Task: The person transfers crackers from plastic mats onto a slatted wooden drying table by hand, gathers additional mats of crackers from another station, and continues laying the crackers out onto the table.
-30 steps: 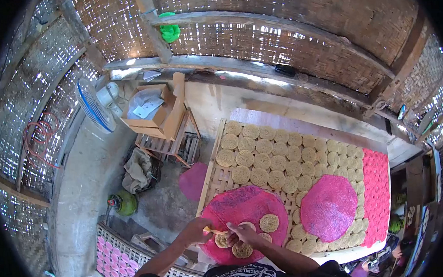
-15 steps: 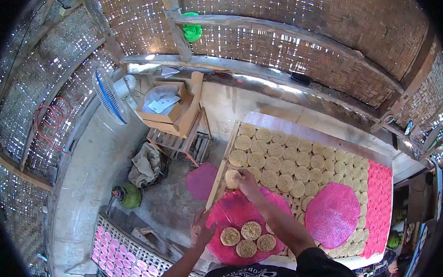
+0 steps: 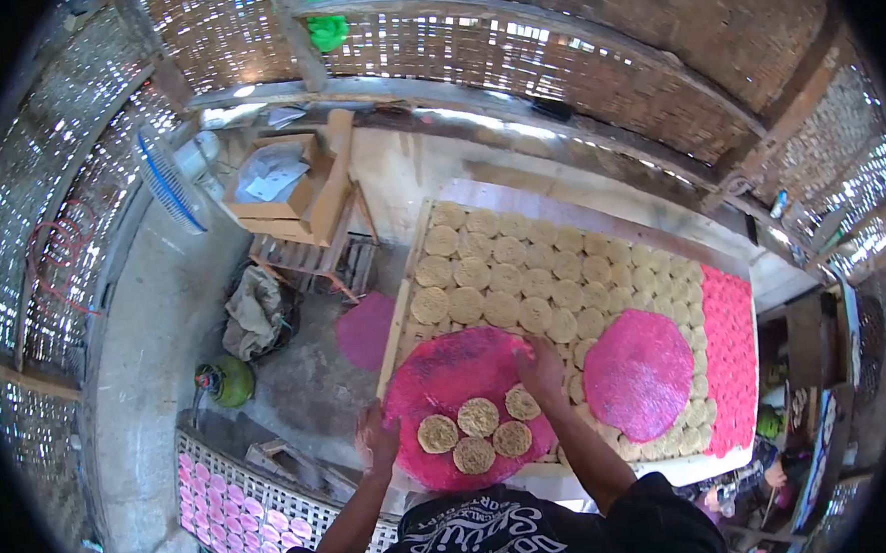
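A round pink sheet [image 3: 448, 371] lies over the lower left part of a wide rack [image 3: 403, 329], bearing several round, pale brown crackers [image 3: 478, 416] near its front. My left hand [image 3: 376, 440] is closed at the sheet's left edge, thumb toward the pink surface. At the upper right edge, my right hand [image 3: 541, 369] has its fingers curled on the rim, just above one cracker; the fingertips are partly hidden. Beyond the sheet, rows of similar tan crackers [image 3: 536, 314] cover the rack.
A second pink sheet [image 3: 639, 374] rests on the tan rows, with bright pink pieces [image 3: 732, 351] at the rack's right end. Pink discs fill a lower-left rack [image 3: 321, 524]. A fan [image 3: 169, 181], carton [image 3: 283, 190] and green gas cylinder [image 3: 230, 381] stand left. Another person's hand [image 3: 775, 474] shows lower right.
My right hand has left the cracker at the rack's left side and moved back to the pink sheet's right edge. The cracker stays on the rack. The whole view has shifted.
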`<state>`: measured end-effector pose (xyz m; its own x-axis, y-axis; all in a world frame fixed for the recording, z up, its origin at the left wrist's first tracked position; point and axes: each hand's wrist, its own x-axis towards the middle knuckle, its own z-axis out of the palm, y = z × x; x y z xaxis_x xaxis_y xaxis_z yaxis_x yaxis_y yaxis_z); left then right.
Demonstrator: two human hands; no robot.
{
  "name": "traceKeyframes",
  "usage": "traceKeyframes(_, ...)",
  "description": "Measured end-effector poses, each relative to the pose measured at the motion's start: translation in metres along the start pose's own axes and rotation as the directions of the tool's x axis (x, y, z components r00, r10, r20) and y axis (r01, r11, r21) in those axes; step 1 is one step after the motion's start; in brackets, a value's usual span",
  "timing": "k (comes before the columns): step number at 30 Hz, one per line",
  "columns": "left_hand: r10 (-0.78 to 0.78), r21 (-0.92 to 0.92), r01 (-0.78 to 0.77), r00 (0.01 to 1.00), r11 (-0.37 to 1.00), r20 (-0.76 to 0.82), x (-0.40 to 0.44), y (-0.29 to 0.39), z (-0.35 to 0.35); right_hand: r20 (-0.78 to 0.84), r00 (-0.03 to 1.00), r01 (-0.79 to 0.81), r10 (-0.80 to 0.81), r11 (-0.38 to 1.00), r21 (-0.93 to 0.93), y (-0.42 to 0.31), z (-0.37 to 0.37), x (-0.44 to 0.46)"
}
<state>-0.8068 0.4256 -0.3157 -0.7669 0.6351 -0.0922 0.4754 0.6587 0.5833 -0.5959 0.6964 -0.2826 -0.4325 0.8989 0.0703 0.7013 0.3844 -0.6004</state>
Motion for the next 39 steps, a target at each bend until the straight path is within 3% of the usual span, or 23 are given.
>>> traceKeyframes(2,-0.013,-0.092,0.015,1.0,0.996,0.02,0.003,-0.012,0.009,-0.192,0.981,-0.041,-0.005,0.97,-0.238,0.048,-0.003,-0.056)
traceKeyframes(4,-0.009,-0.223,0.007,1.0,0.975,-0.007,0.008,-0.008,0.009,-0.126,0.978,-0.191,0.167,0.958,-0.214,0.05,-0.024,-0.099)
traceKeyframes(5,-0.037,-0.16,0.033,0.999,0.987,-0.023,0.009,-0.001,0.004,-0.091,0.963,-0.267,0.253,0.943,-0.199,0.047,-0.032,-0.115)
traceKeyframes(8,0.103,0.03,-0.101,0.991,0.994,-0.081,0.017,-0.019,0.019,-0.132,0.903,-0.425,0.41,0.895,-0.133,0.044,-0.025,-0.141)
traceKeyframes(9,0.109,0.018,-0.108,0.993,0.994,-0.054,0.018,-0.014,0.019,-0.148,0.905,-0.418,0.398,0.896,-0.147,0.046,-0.019,-0.144)
traceKeyframes(12,0.116,0.008,-0.116,0.993,0.993,-0.01,0.019,-0.005,0.015,-0.174,0.895,-0.411,0.411,0.911,0.036,0.049,-0.006,-0.144)
traceKeyframes(16,0.132,0.013,-0.133,0.991,0.991,0.015,0.021,-0.007,0.024,-0.083,0.837,-0.525,0.541,0.836,0.161,0.054,-0.007,-0.134)
traceKeyframes(20,0.05,0.09,-0.065,0.985,0.994,0.162,0.018,0.012,0.006,-0.145,0.857,-0.503,0.494,0.864,-0.023,0.056,0.002,-0.126)
traceKeyframes(22,0.088,0.021,-0.092,0.987,0.996,0.137,0.015,0.006,0.014,-0.22,0.849,-0.5,0.48,0.865,-0.043,0.05,0.004,-0.124)
traceKeyframes(25,0.042,-0.015,-0.04,0.993,0.999,0.114,0.004,0.018,0.011,-0.064,0.803,-0.58,0.592,0.802,0.141,0.051,-0.004,-0.121)
traceKeyframes(26,0.007,-0.015,-0.005,0.994,1.0,0.109,-0.001,0.024,0.008,-0.086,0.795,-0.58,0.601,0.794,0.182,0.048,-0.005,-0.123)
traceKeyframes(29,0.163,0.019,-0.162,0.986,0.987,-0.024,0.0,-0.006,0.03,-0.136,0.775,-0.563,0.617,0.773,0.292,0.047,0.004,-0.129)
traceKeyframes(31,0.142,0.06,-0.142,0.99,0.988,0.0,-0.007,0.008,0.02,-0.163,0.777,-0.53,0.608,0.771,0.352,0.065,0.028,-0.127)
traceKeyframes(34,0.161,0.078,-0.16,0.987,0.984,-0.007,-0.007,0.011,0.015,0.071,0.797,-0.59,0.6,0.748,0.303,0.038,-0.006,-0.126)
traceKeyframes(39,0.195,0.174,-0.175,0.975,0.969,-0.109,-0.014,0.013,0.034,-0.026,0.829,-0.517,0.559,0.783,0.347,0.045,0.003,-0.13)
